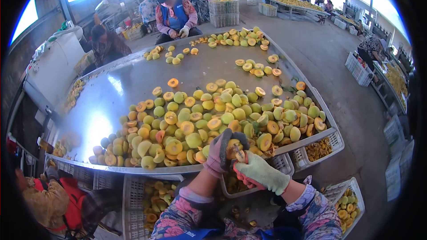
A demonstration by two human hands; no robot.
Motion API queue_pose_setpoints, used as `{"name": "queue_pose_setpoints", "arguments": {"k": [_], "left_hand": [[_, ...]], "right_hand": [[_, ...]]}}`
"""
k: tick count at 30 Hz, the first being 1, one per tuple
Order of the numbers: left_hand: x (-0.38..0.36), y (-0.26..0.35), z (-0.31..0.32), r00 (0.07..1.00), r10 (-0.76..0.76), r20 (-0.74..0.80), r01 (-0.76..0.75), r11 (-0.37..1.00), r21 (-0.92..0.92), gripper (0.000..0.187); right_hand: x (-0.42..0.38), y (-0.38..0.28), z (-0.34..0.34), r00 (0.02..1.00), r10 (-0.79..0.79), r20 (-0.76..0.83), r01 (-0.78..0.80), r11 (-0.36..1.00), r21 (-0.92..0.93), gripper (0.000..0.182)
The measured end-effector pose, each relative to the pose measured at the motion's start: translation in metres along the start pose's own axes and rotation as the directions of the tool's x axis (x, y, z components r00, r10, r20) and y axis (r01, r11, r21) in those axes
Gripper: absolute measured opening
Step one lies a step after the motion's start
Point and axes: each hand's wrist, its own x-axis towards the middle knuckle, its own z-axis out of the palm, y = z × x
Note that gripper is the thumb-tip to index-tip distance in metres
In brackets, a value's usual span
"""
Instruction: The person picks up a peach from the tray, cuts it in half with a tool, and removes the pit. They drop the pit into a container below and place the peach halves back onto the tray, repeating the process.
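In front of my chest, at the near edge of the metal table, my two gloved hands meet. My left hand, in a pinkish-purple glove with dark fingers, is closed around a yellow peach. Against that fruit is the metal tip of a small pitting tool. My right hand, in a pale green glove with a red palm side, grips the tool, whose handle is mostly hidden by the fingers. Just beyond the hands lies a heap of whole and halved peaches, some halves showing their pits.
White crates stand below the near edge: one with peach pieces at left, another at right, and a third lower right. A co-worker sits across the table; other people sit at left. Stacked crates stand behind.
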Motion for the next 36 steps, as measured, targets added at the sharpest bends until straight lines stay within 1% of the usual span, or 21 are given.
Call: {"name": "queue_pose_setpoints", "arguments": {"k": [1, 3, 4, 5, 6, 7, 8, 9, 10, 12, 13, 15, 16, 18, 20, 25, 27, 31, 32, 33, 36], "left_hand": [[0.0, -0.001, -0.002, 1.0, 0.002, -0.002, -0.002, 1.0, -0.002, 0.02], [-0.003, -0.004, -0.003, 0.949, -0.315, 0.024, 0.287, 0.83, -0.479, 0.023], [-0.008, -0.016, -0.003, 0.95, -0.312, 0.019, 0.282, 0.829, -0.482, 0.023], [-0.016, -0.035, -0.001, 0.98, -0.119, -0.157, 0.112, 0.992, -0.053, 0.026], [-0.015, -0.036, 0.001, 0.965, 0.134, -0.227, -0.031, 0.912, 0.41, 0.03], [-0.016, -0.034, 0.003, 0.963, 0.142, -0.228, -0.037, 0.911, 0.411, 0.03], [-0.013, -0.016, 0.005, 0.96, -0.046, -0.277, 0.053, 0.998, 0.019, 0.029], [-0.012, -0.005, 0.006, 0.939, -0.24, -0.247, 0.134, 0.915, -0.38, 0.028], [-0.011, -0.004, 0.002, 0.939, -0.238, -0.25, 0.129, 0.914, -0.384, 0.028], [-0.009, -0.007, -0.01, 0.993, 0.045, -0.105, -0.032, 0.992, 0.124, 0.023], [-0.009, -0.012, -0.01, 0.994, 0.046, -0.104, -0.033, 0.992, 0.122, 0.023], [-0.012, -0.022, -0.011, 0.939, -0.344, 0.018, 0.291, 0.762, -0.578, 0.019], [-0.014, -0.026, -0.012, 0.938, -0.345, 0.018, 0.291, 0.761, -0.579, 0.019], [-0.013, -0.02, -0.018, 0.999, 0.04, -0.004, -0.04, 0.996, 0.074, 0.04], [-0.005, 0.0, -0.03, 0.992, 0.088, 0.092, -0.099, 0.988, 0.119, 0.033], [-0.007, -0.011, -0.023, 0.975, 0.079, 0.209, -0.127, 0.966, 0.225, 0.03], [-0.013, -0.036, -0.009, 0.918, -0.397, -0.004, 0.361, 0.837, -0.412, 0.039], [-0.011, -0.027, -0.014, 0.936, -0.347, 0.05, 0.332, 0.83, -0.447, 0.046], [-0.007, -0.018, -0.022, 0.992, -0.074, 0.099, 0.086, 0.988, -0.126, 0.046], [-0.004, -0.013, -0.027, 0.956, 0.175, 0.234, -0.219, 0.959, 0.179, 0.046], [-0.003, -0.01, -0.03, 0.95, 0.138, 0.281, -0.196, 0.962, 0.191, 0.046]], "right_hand": [[0.0, -0.001, 0.003, 0.999, -0.009, -0.038, 0.007, 0.999, -0.047, 0.014], [0.001, -0.002, 0.008, 0.997, -0.014, -0.075, 0.006, 0.995, -0.101, 0.014], [0.002, -0.004, 0.011, 0.994, -0.035, -0.1, 0.019, 0.987, -0.157, 0.015], [0.003, -0.006, 0.013, 0.991, -0.06, -0.123, 0.032, 0.976, -0.214, 0.017], [0.004, -0.007, 0.014, 0.99, -0.064, -0.123, 0.036, 0.975, -0.221, 0.017], [0.006, -0.007, 0.014, 0.997, -0.03, -0.069, 0.022, 0.993, -0.117, 0.017], [0.006, -0.008, 0.015, 1.0, -0.002, -0.014, 0.001, 1.0, -0.012, 0.016], [0.006, -0.009, 0.017, 1.0, -0.002, -0.016, 0.002, 1.0, -0.016, 0.016], [0.005, -0.011, 0.018, 1.0, 0.008, -0.022, -0.008, 0.999, -0.045, 0.017], [0.005, -0.011, 0.019, 0.999, 0.015, -0.033, -0.017, 0.997, -0.073, 0.017], [0.005, -0.008, 0.019, 0.996, -0.036, -0.087, 0.018, 0.98, -0.199, 0.017], [0.007, -0.002, 0.019, 0.987, -0.087, -0.134, 0.04, 0.946, -0.322, 0.018], [0.008, 0.0, 0.017, 0.986, -0.114, -0.125, 0.064, 0.935, -0.349, 0.018], [0.007, -0.003, 0.015, 0.984, -0.139, -0.114, 0.087, 0.922, -0.376, 0.019], [0.004, -0.016, 0.012, 0.998, 0.05, -0.039, -0.06, 0.944, -0.323, 0.021], [0.008, -0.003, 0.008, 0.998, 0.001, -0.068, -0.029, 0.914, -0.404, 0.021], [0.007, -0.004, 0.012, 0.991, -0.073, -0.116, 0.02, 0.915, -0.403, 0.02], [0.009, -0.006, 0.006, 0.997, 0.069, -0.021, -0.072, 0.969, -0.237, 0.019], [0.01, -0.003, 0.002, 0.985, 0.164, 0.059, -0.152, 0.973, -0.171, 0.019], [0.008, -0.002, 0.003, 0.984, 0.166, 0.057, -0.155, 0.974, -0.167, 0.019], [0.016, 0.02, 0.003, 0.997, 0.046, -0.069, -0.065, 0.945, -0.32, 0.02]]}}
